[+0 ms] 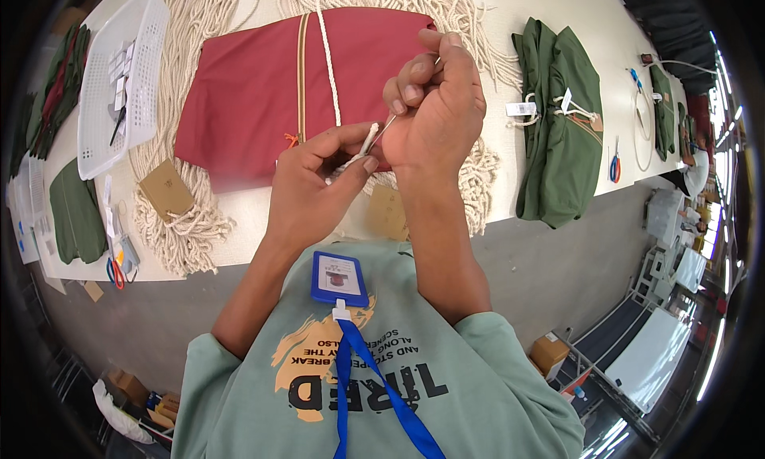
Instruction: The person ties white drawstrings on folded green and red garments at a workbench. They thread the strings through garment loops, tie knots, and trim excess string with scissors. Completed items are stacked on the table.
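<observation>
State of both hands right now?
Left hand: closed, pinching a white cord near its tip.
Right hand: closed, holding a thin strand; thread or wire, can't tell.

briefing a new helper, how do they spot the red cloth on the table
On the white table, look to the middle, amid the pale cords. The red cloth lies there, partly hidden by the left hand. Its red face and tan stripe distinguish it from nearby green cloths.
</observation>
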A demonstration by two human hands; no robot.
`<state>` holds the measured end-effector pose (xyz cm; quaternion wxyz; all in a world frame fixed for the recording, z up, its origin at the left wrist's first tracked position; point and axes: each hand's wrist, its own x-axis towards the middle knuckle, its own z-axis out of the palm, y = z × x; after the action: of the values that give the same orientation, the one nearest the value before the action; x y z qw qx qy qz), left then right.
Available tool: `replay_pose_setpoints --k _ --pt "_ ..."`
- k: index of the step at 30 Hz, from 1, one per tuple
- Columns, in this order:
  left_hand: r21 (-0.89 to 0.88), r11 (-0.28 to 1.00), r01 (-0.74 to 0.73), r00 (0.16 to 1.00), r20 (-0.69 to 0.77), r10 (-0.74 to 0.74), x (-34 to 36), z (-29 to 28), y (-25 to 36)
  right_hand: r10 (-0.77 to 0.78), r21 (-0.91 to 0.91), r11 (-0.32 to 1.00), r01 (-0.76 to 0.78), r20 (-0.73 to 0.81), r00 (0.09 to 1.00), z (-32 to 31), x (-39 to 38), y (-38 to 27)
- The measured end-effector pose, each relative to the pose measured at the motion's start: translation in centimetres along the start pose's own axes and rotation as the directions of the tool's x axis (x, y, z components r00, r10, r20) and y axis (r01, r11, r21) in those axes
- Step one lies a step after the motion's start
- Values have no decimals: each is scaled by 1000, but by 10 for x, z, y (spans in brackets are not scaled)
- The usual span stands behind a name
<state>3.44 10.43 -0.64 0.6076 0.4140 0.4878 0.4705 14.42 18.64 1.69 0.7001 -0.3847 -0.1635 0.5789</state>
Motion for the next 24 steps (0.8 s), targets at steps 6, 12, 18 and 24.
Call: replay_pose_setpoints --k 6,12,18,24 --pt "212 964 -160 985 -23 169 0 1 -16 34 16 999 -35 51 998 -6 0 0" --pt "325 919 -224 975 61 216 -10 3 -8 96 9 995 -100 182 979 -6 -7 -9" --pt "399 906 -143 987 126 101 -27 0 7 229 -49 972 -229 404 886 -8 -15 -18" --pt "87 995 -54 996 69 48 -41 1 9 191 -372 928 28 537 822 -9 -28 -22"
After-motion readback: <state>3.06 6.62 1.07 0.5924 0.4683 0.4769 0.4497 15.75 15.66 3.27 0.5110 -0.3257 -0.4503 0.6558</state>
